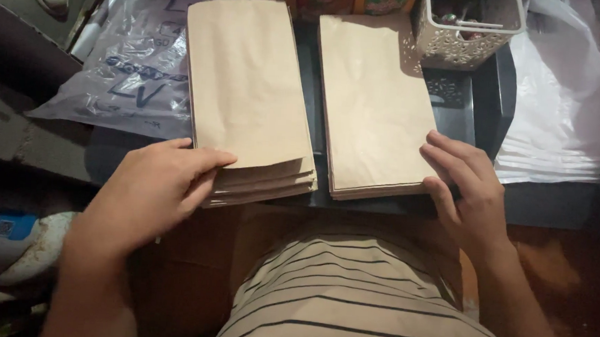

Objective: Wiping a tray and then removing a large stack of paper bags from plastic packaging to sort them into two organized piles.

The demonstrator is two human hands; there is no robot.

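A dim, cluttered work surface fills the frame, with a dark tray (485, 103) at centre carrying two stacks of brown paper bags side by side. The left stack (250, 84) and the right stack (375, 101) both run with their long axis from the bottom of the frame toward the top, a narrow gap between them.

The left hand (151, 191) sits at the lower left corner of the left stack, fingers curled loosely, their tips on the top bag and against the fanned near edges; it touches rather than grips. The right hand (466, 187) rests at the lower right corner of the right stack, fingers spread and bent along its side edge, thumb tucked near the tray. Each hand is nearest its own stack, and both stacks lie just ahead of the hands.

At the upper right, a white lattice basket (457, 40) overlaps the right stack's far corner; it holds small items too dark to identify. A pile of white plastic bags (562, 121) lies to the right, and a clear printed plastic bag (134, 71) to the upper left.
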